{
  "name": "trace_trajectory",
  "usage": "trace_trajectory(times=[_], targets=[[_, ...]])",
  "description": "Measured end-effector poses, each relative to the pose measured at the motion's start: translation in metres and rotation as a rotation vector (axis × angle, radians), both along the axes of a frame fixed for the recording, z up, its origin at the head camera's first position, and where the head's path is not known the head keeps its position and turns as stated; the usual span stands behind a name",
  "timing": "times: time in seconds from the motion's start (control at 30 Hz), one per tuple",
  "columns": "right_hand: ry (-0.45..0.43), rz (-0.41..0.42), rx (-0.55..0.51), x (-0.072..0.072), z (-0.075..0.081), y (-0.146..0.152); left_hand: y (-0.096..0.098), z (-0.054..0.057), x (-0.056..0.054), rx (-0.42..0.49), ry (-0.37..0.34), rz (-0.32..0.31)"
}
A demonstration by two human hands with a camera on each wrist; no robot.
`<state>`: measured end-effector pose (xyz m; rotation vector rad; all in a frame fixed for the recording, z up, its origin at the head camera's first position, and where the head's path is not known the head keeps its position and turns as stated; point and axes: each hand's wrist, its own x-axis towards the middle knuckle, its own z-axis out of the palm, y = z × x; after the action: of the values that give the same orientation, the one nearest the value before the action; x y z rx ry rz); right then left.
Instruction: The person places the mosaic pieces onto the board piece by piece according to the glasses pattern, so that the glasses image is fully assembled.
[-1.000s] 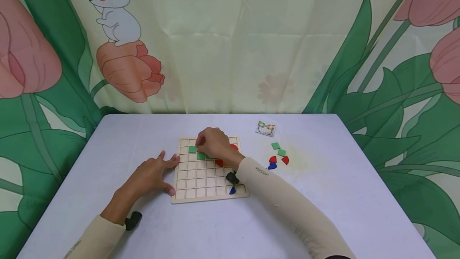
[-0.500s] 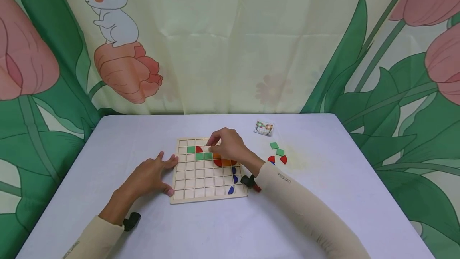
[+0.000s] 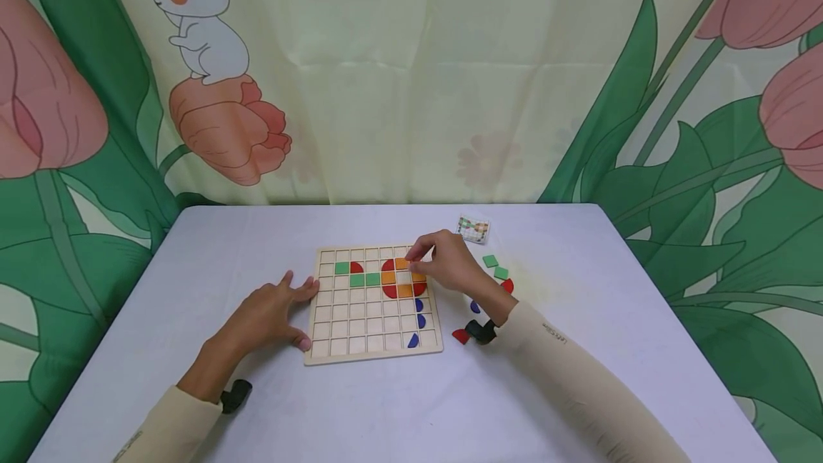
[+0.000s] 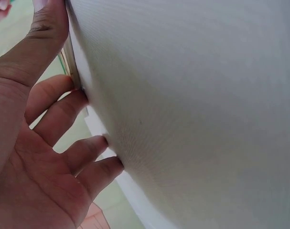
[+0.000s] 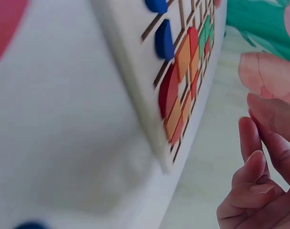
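I report the right hand's (image 3: pixel 445 260) fingers half curled, index and thumb tips close together, no piece visible between them, at the upper right of the gridded wooden board (image 3: pixel 357 313). The left hand (image 3: pixel 273 311) has its fingers spread, touching the board's left edge, grasping nothing. Risk one: a low pass could, in my judgement, unseat the orange square (image 3: pixel 401 264) just beside those fingertips. Risk two: the right wrist camera (image 3: pixel 481 332), beside a loose red piece (image 3: pixel 459 336), could drag it across the counter (image 3: pixel 360 413).

Small lettering (image 3: pixel 554 332), apparently "Let's Slim", runs along the right sleeve (image 3: pixel 588 381).
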<state>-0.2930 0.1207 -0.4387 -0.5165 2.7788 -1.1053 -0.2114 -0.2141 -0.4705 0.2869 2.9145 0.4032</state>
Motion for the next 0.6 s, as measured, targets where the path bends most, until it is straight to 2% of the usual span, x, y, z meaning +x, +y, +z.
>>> trace_trajectory(times=[0.33,0.6], targets=[[-0.013,-0.098,0.005,0.010,-0.002,0.042,-0.002,0.002,0.000,-0.004,0.004,-0.012],[-0.051,-0.126,0.007,0.025,-0.008,0.070,0.001,0.001,0.000,0.000,-0.001,-0.011]])
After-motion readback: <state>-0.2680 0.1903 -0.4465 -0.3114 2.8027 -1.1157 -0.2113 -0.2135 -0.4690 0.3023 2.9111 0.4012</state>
